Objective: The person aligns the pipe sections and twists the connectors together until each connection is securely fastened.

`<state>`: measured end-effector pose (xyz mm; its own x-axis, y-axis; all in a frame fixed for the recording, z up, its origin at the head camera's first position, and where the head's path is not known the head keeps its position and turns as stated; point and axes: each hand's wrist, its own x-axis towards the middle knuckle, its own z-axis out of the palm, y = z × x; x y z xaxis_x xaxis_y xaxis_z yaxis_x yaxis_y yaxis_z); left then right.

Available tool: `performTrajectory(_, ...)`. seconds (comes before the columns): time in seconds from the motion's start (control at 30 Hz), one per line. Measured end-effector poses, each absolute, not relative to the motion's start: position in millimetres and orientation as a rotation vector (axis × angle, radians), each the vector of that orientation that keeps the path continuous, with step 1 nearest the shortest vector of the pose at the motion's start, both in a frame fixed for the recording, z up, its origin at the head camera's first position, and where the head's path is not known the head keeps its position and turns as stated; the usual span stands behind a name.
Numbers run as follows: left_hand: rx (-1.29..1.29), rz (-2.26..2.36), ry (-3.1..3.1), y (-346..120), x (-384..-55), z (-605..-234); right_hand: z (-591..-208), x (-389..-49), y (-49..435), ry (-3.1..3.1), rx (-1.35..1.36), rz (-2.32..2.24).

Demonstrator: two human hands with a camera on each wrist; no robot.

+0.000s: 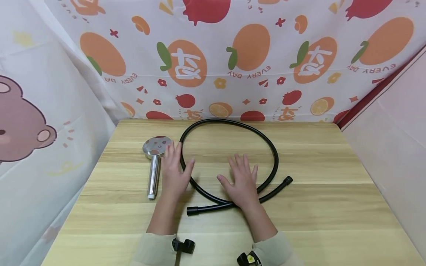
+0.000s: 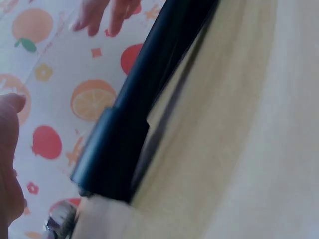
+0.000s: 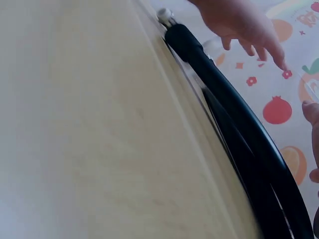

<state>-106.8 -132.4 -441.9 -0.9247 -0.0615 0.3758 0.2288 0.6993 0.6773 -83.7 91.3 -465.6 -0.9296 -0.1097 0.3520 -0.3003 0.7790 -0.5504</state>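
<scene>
A black shower hose (image 1: 229, 120) lies in a loop on the wooden table, its two ends crossing at the front. My left hand (image 1: 174, 171) is spread, between the hose's left side and a chrome shower head (image 1: 153, 173); its fingertips overlap the head's round face in the head view. The right hand (image 1: 244, 181) has its fingers apart and sits over the crossing of the hose, hiding part of it. In the left wrist view one hose end (image 2: 112, 154) shows close up. The right wrist view shows a hose end (image 3: 183, 42) with the left hand beyond it.
The wooden table (image 1: 332, 214) reaches to a fruit-print cloth (image 1: 213, 66) hanging along its back edge. A bear-print cloth (image 1: 26, 122) hangs at the left, and a pale panel (image 1: 392, 122) borders the right side. Each sleeve carries a black wrist device.
</scene>
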Motion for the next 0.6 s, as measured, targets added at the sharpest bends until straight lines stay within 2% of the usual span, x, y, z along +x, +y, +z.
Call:
performTrajectory(0.3, -0.121, -1.097, -2.129, -142.4, -111.5, -460.9, -474.3, -77.5, 83.1, -2.43, 0.626, 0.904)
performTrajectory(0.47, -0.018, -1.134, -1.941, -154.5, -114.9, -461.0, -473.8, -75.5, 75.0, -2.301, 0.931, 0.883)
performTrajectory(0.6, 0.133, -1.123, -1.936, -168.4, -113.5, -464.5, -474.9, -61.0, 62.3, -2.363, 1.117, 0.85)
